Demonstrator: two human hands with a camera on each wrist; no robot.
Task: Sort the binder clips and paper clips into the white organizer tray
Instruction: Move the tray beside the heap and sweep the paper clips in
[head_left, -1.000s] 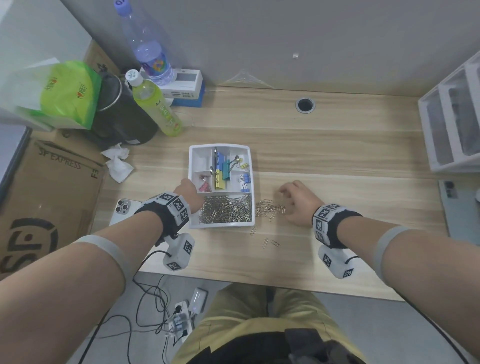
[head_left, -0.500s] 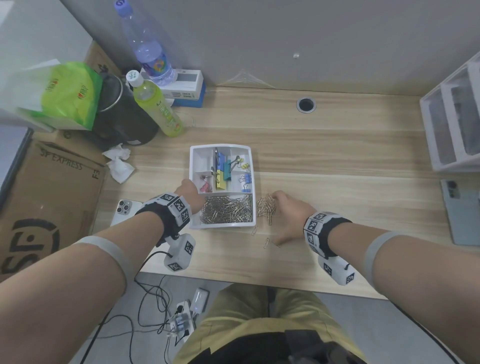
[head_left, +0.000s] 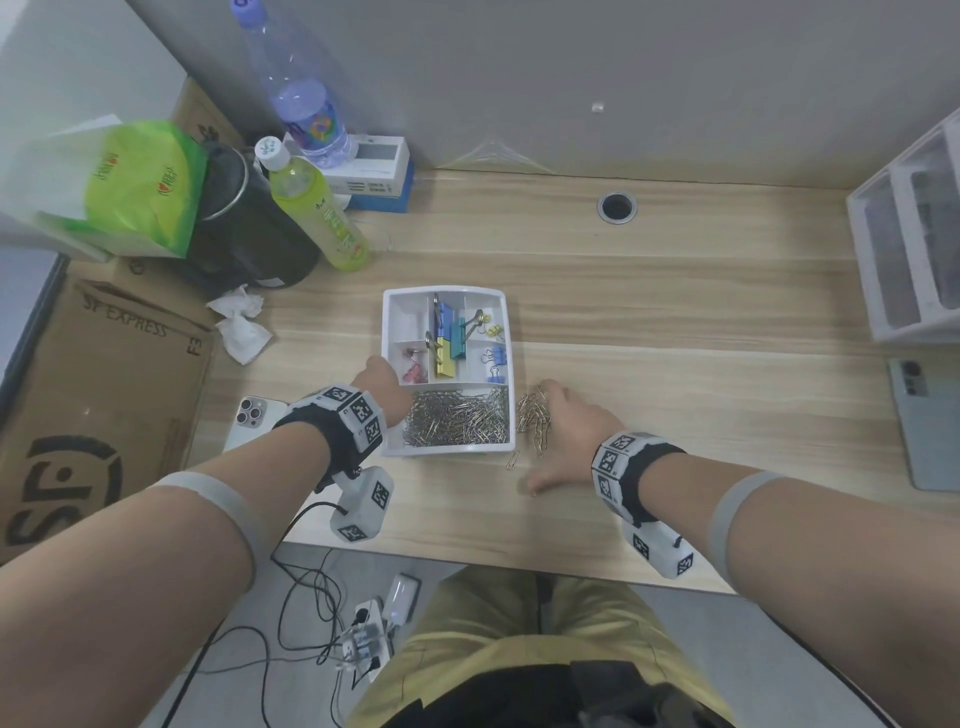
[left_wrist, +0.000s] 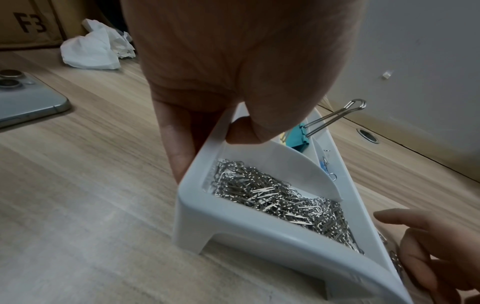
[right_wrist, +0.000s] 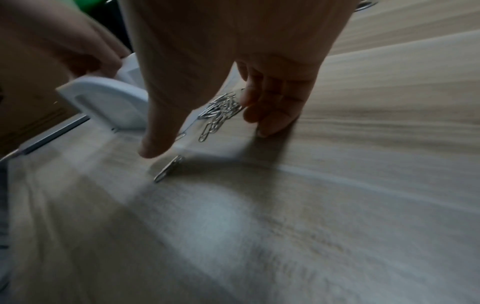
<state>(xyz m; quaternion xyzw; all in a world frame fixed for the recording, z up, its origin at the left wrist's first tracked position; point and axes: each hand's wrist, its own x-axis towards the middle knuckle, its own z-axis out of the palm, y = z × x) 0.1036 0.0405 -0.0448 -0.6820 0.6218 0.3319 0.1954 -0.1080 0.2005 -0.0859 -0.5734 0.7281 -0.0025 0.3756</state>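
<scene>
A: While the left hand (head_left: 387, 387) grips the tray (head_left: 448, 451) by its left wall, thumb inside, where's the right?
B: Right hand (head_left: 563, 434) on the desk (head_left: 675, 322), fingers loosely cupped against a pile of paper clips (head_left: 534, 418) just beside the tray's right wall. Holding nothing.
A: Tray contents?
B: More clips (head_left: 457, 423) in the near compartment, binder clips (head_left: 449, 340) behind. One stray clip (head_left: 513, 460) by the near right corner.
</scene>
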